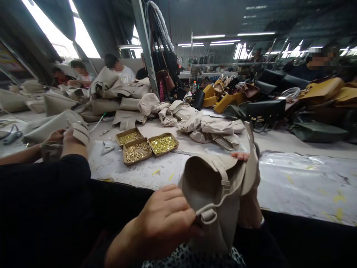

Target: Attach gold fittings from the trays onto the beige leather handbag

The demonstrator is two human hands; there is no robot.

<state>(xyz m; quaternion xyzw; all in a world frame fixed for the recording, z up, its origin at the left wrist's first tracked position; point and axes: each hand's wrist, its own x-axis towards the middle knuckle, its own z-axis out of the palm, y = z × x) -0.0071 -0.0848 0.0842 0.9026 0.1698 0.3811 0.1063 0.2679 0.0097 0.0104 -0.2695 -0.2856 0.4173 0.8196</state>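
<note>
A beige bag [231, 212] is held above my lap at the table's front edge, its wide mouth open toward me. My left hand [167, 216] is closed on the bag's edge beside a small strap loop [208, 216]. On the bag's far right side, my right hand [248, 201] grips it; fingertips show over the top rim beside a raised flap [251, 160], and the rest is partly covered. The inside of the bag is in shadow.
Three cardboard trays [137, 150] of small gold-coloured metal pieces lie beyond my left hand. At left, another person's hands [72, 139] hold a beige piece. Beige pieces [195, 121] and black and yellow bags [262, 111] are piled behind.
</note>
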